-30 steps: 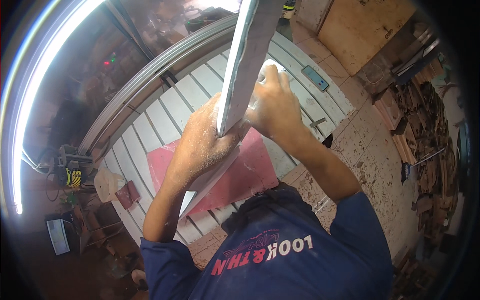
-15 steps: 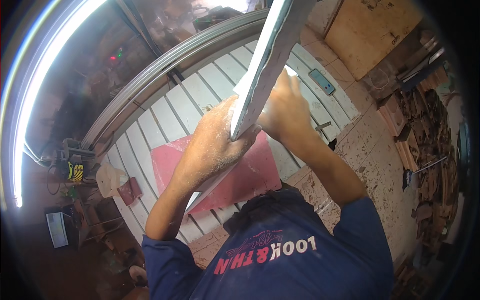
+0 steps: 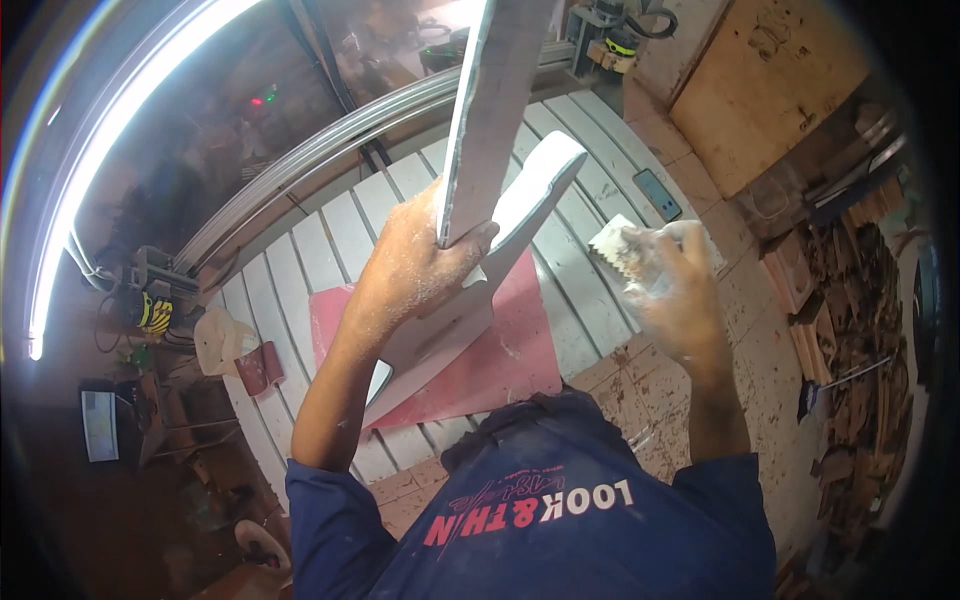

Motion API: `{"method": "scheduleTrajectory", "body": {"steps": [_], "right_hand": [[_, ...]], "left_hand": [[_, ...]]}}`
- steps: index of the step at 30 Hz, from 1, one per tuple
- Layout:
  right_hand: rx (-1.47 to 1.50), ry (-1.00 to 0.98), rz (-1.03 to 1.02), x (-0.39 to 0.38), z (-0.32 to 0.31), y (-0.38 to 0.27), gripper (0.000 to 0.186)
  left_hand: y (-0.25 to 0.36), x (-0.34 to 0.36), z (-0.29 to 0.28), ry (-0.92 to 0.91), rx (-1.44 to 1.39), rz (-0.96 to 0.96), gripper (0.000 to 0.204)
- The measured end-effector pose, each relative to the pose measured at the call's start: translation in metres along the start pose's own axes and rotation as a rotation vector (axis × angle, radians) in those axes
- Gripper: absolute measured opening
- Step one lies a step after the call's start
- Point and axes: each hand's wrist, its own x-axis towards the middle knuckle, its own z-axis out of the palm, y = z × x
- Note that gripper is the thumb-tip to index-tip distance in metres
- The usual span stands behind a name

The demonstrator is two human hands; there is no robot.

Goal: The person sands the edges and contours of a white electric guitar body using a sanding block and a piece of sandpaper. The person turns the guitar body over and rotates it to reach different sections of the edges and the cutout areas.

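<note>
You have two white-coated wooden pieces (image 3: 495,110) (image 3: 470,290), one pink sheet (image 3: 500,350), one notched sandpaper scrap (image 3: 620,245), and one phone (image 3: 658,195) near the bench's far right edge.

The long white-primed wooden board (image 3: 490,110) looked matt and dusty; at 3 o'clock, the crumpled white sandpaper sheet (image 3: 625,255) looked rough.

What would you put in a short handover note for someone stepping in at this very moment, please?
Left hand: gripping the long white-coated board, held up on edge.
Right hand: off the board, holding a white, dusty pad to its right.
A second white shaped piece lies on the red sheet over the slatted table.
Done: the board and both hands are covered in white dust.
Left: cannot tell how much of the board remains unworked.
</note>
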Motion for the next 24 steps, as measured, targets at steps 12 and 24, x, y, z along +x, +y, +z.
{"method": "scheduleTrajectory", "body": {"steps": [12,24], "right_hand": [[-0.308,-0.351,-0.111,0.036,0.028,-0.02,0.094],[0.111,-0.42,0.223,-0.034,0.147,0.131,0.07]], "left_hand": [[0.009,-0.011,0.027,-0.045,0.084,0.203,0.032],[0.012,-0.011,0.022,-0.078,0.04,0.091,0.039]]}}
